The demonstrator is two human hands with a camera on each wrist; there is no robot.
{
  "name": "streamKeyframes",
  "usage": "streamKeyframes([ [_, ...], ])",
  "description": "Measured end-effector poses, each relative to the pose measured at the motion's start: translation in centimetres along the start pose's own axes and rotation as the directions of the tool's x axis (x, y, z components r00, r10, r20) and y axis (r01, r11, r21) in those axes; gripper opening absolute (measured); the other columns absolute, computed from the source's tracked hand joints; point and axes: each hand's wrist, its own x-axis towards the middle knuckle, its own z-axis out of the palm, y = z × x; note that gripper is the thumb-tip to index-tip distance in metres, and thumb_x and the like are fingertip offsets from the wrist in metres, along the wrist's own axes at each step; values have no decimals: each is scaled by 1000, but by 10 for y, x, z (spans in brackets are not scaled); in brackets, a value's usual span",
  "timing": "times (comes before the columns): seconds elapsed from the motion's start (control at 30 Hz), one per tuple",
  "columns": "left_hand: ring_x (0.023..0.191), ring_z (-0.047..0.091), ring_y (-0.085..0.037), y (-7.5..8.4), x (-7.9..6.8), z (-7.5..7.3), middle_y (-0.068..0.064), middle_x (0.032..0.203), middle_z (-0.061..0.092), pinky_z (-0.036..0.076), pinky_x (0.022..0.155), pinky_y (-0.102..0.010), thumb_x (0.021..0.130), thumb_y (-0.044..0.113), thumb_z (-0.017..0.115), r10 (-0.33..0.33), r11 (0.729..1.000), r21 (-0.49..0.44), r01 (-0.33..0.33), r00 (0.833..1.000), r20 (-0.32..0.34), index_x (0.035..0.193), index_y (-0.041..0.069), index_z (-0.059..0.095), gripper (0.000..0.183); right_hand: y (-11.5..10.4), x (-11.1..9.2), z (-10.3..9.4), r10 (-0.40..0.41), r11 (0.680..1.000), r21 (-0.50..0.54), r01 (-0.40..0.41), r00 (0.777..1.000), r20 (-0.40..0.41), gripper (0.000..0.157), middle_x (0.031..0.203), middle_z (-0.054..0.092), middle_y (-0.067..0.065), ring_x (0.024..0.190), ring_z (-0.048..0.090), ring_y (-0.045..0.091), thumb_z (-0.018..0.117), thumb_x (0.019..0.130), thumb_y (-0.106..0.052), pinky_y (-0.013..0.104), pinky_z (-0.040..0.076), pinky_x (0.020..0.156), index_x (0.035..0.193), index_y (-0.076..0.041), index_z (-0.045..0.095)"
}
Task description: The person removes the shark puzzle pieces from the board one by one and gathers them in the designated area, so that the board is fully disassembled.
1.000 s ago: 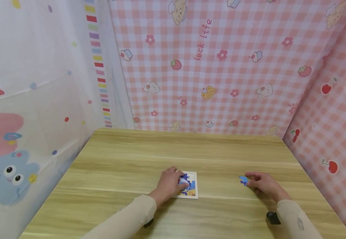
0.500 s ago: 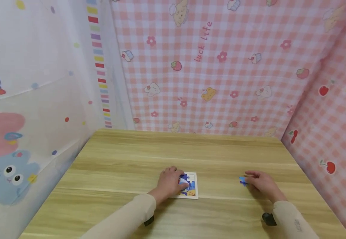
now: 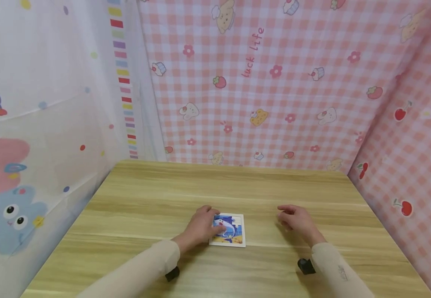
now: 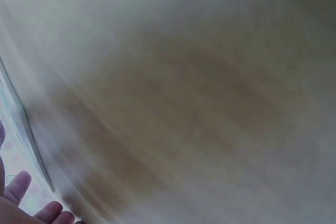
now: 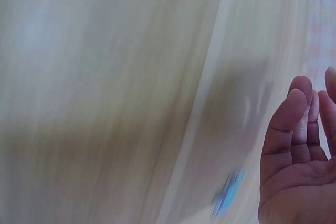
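A small square picture puzzle [image 3: 234, 236] with a white border lies flat on the table, showing a blue and white whale-like animal over yellow sand. A pale gap shows near its top right corner. My left hand [image 3: 197, 227] rests at the puzzle's left side, its thumb over the picture and its fingers along the upper left corner. To the right my right hand [image 3: 300, 222] hovers low with loosely bent fingers and nothing visible between them. In the right wrist view a blurred blue puzzle piece [image 5: 228, 195] lies on the table near the palm; the hand hides it from the head view.
The wooden table [image 3: 185, 182] reaches back to a pink checked cloth [image 3: 297, 95]. A white cartoon-print cloth [image 3: 59, 136] hangs on the left, and another checked cloth [image 3: 409, 165] on the right. Dark wrist cameras hang below both sleeves.
My right hand has moved left, away from where its fingers were at the blue piece. My left hand has drawn back slightly left, uncovering more of the puzzle picture.
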Motion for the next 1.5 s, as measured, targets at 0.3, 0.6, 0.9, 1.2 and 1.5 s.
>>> streamKeyframes([
  [0.3, 123, 52, -38, 0, -2, 3, -22, 130, 56, 42, 103, -51, 87, 37, 76, 15, 999, 40, -14, 1000, -18, 124, 0, 63, 53, -22, 10, 63, 41, 999, -13, -41, 999, -24, 29, 94, 68, 11, 76, 60, 18, 61, 96, -7, 30, 52, 64, 123, 6, 63],
  [0.6, 120, 53, -39, 1, -1, 6, -23, 127, 56, 42, 102, -52, 88, 38, 75, 24, 996, 82, -20, 999, -48, 120, 1, 65, 50, -27, 13, 108, 38, 999, 37, -37, 999, -11, 25, 85, 63, 6, 69, 56, 16, 65, 94, -7, 27, 46, 60, 117, 2, 68],
  [0.9, 116, 54, -36, 0, -3, 6, -19, 123, 57, 45, 100, -48, 88, 35, 75, 54, 995, 82, -50, 997, -52, 118, 1, 65, 46, -26, 11, 121, -6, 995, -97, 1, 998, -54, 18, 100, 69, 9, 91, 61, 20, 68, 89, -5, 37, 52, 82, 106, 1, 72],
  [1.2, 116, 53, -35, 2, -4, 4, -18, 123, 56, 45, 99, -47, 88, 34, 76, 52, 996, 80, -48, 998, -46, 117, 1, 65, 45, -28, 11, 125, 39, 987, -151, -47, 998, -50, 18, 107, 70, 12, 101, 62, 25, 69, 91, -7, 46, 49, 93, 107, -1, 73],
  [1.5, 114, 54, -35, 2, -8, 3, -18, 122, 56, 46, 98, -48, 89, 33, 75, 68, 995, 81, -63, 996, -58, 117, 1, 65, 44, -30, 13, 126, 51, 976, -211, -55, 998, -25, 15, 106, 71, 10, 102, 62, 26, 70, 91, -10, 48, 47, 94, 104, -4, 74],
])
